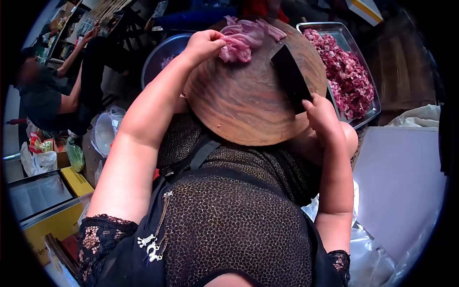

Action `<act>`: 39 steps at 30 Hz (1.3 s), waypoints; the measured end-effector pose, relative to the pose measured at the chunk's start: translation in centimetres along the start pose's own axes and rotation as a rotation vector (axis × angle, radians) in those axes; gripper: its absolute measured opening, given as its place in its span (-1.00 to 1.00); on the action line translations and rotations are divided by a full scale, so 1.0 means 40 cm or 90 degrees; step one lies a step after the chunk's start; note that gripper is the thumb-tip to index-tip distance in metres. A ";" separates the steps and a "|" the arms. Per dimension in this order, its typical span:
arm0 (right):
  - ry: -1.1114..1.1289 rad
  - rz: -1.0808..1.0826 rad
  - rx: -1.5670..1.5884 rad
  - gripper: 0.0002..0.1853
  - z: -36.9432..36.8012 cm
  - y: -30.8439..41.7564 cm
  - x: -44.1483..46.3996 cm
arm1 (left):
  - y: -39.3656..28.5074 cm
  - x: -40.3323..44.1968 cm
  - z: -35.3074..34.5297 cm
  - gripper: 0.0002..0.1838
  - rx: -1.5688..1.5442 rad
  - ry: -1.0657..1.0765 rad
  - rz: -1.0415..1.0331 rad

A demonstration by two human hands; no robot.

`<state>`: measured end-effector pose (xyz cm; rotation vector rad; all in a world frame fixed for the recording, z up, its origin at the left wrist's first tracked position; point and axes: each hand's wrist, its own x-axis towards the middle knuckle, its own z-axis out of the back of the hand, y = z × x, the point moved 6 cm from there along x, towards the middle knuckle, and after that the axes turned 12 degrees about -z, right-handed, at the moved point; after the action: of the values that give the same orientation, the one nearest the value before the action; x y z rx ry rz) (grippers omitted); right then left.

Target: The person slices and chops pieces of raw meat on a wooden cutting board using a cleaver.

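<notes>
A round wooden chopping board [239,107] with dark swirling grain lies in front of me, over my lap. Pale pink slices of raw meat [241,40] are heaped at its far edge. My left hand [205,45] reaches to the heap, its fingers closed on the near left edge of the meat. In my right hand [319,112], at the board's right side, is the handle of a cleaver [291,79]. Its broad dark blade points away from me, over the right part of the board and apart from the meat.
Right of the board, a metal tray [377,98] holds chopped red meat [346,74]. A metal basin [148,64] stands behind my left forearm. Another person [45,98] sits at the far left, near plastic bags [38,158]. A pale flat surface [397,177] lies to my right.
</notes>
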<state>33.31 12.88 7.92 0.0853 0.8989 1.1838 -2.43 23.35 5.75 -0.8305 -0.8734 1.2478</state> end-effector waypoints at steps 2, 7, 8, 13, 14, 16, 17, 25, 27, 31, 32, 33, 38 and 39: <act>0.103 -0.055 0.181 -0.80 -0.022 -0.046 0.032 | -0.046 -0.013 0.004 -0.82 -0.103 -0.002 0.000; 0.180 -0.058 0.353 -0.87 -0.064 -0.068 0.059 | -0.180 -0.017 0.025 -0.80 -0.204 -0.032 -0.057; 0.177 -0.053 0.356 -0.87 -0.065 -0.067 0.057 | -0.213 -0.022 0.017 -0.79 -0.229 -0.025 -0.078; 0.155 -0.035 0.371 -0.83 -0.073 -0.072 0.056 | -0.262 -0.108 -0.058 -0.81 -0.299 0.085 -0.146; 0.140 -0.027 0.358 -0.83 -0.073 -0.072 0.053 | -0.243 -0.147 -0.086 -0.83 -0.227 0.121 -0.108; 0.141 -0.026 0.364 -0.83 -0.074 -0.071 0.051 | -0.139 -0.243 -0.158 -0.72 0.053 0.167 -0.179; 0.145 -0.026 0.368 -0.82 -0.077 -0.071 0.046 | -0.137 -0.292 -0.183 -0.56 0.289 0.281 -0.301; 0.148 -0.017 0.317 -0.82 -0.066 -0.045 0.021 | -0.117 -0.254 -0.143 -0.80 0.418 0.172 -0.295; 0.138 -0.021 0.290 -0.81 -0.068 -0.031 0.025 | -0.118 -0.173 -0.152 -0.71 0.459 0.084 -0.430; 0.128 -0.044 0.273 -0.80 -0.071 -0.032 0.035 | -0.076 -0.045 -0.201 -0.68 0.624 0.087 -0.475; 0.121 -0.046 0.257 -0.79 -0.071 -0.034 0.033 | -0.050 -0.021 -0.211 -0.72 0.689 0.124 -0.431; 0.118 -0.047 0.260 -0.79 -0.070 -0.034 0.032 | -0.060 -0.009 -0.201 -0.78 0.675 0.081 -0.444; 0.109 -0.038 0.250 -0.77 -0.067 -0.031 0.032 | 0.012 0.065 -0.112 -0.75 -0.128 -0.033 -0.005; 0.106 -0.030 0.240 -0.79 -0.064 -0.028 0.030 | -0.002 0.064 -0.087 -0.75 -0.175 -0.071 -0.046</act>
<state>32.61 12.43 4.97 0.2722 1.2575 0.9752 1.00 25.69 4.55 -0.9449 -1.1738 1.1338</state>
